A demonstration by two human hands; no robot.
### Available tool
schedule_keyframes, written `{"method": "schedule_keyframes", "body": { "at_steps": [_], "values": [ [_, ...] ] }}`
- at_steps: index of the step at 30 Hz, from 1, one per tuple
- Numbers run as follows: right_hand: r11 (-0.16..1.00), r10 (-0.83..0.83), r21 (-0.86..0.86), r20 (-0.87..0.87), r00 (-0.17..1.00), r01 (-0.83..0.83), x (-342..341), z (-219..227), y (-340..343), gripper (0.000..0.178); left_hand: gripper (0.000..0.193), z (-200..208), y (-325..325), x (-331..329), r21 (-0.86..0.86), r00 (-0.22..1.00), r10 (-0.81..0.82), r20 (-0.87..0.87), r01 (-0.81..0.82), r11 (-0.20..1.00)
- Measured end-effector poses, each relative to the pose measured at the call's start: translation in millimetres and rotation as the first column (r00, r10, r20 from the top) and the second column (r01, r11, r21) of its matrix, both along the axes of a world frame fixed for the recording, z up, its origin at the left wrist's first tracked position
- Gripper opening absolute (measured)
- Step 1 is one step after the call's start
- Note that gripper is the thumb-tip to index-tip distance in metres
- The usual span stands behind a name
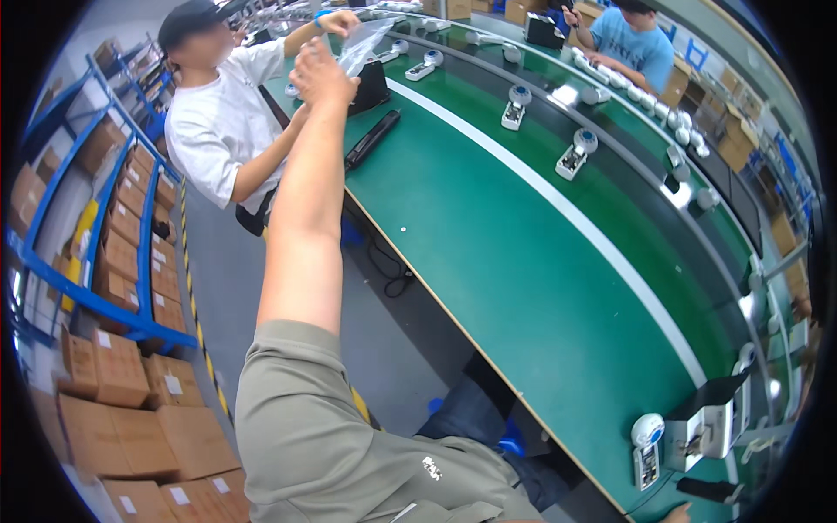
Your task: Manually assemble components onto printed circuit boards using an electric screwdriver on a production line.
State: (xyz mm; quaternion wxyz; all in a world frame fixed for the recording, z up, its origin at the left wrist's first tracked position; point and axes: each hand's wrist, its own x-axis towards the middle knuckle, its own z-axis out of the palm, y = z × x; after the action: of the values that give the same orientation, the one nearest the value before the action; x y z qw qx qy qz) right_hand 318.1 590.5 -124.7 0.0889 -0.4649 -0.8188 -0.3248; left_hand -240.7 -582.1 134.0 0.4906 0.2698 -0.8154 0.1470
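My left arm stretches far up to the left. At its end my left hand has its fingers bent and apart, right beside a clear plastic bag. A co-worker's hand, with a blue band at the wrist, is at the bag's upper end. Just under my hand stands a black box, and a long black bar-shaped object lies near it. Only a bit of my right hand shows at the lower edge, its fingers mostly cut off. Close to it are a white round-headed device and a black strip-like piece.
A green workbench curves beside a belt carrying several white devices. The co-worker in white stands at the far left; another person in blue works across. Blue shelving with cartons lines the left.
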Motion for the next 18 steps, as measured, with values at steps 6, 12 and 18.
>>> {"method": "schedule_keyframes", "body": {
  "at_steps": [6,12,18],
  "values": [
    [0.993,0.104,0.081,-0.292,0.951,-0.083,27,-16,7,0.064,0.071,-21,12,-6,0.458,0.961,-0.117,0.249,-0.011,0.889],
    [0.997,-0.049,-0.062,0.051,0.998,0.052,-12,-2,-25,0.062,0.034,-20,-10,-7,0.515,0.915,-0.404,0.016,0.339,0.788],
    [0.996,-0.068,-0.046,0.058,0.996,0.071,-17,-3,-33,0.062,0.023,23,51,11,0.360,0.682,-0.675,-0.284,0.728,0.584]
  ]
}}
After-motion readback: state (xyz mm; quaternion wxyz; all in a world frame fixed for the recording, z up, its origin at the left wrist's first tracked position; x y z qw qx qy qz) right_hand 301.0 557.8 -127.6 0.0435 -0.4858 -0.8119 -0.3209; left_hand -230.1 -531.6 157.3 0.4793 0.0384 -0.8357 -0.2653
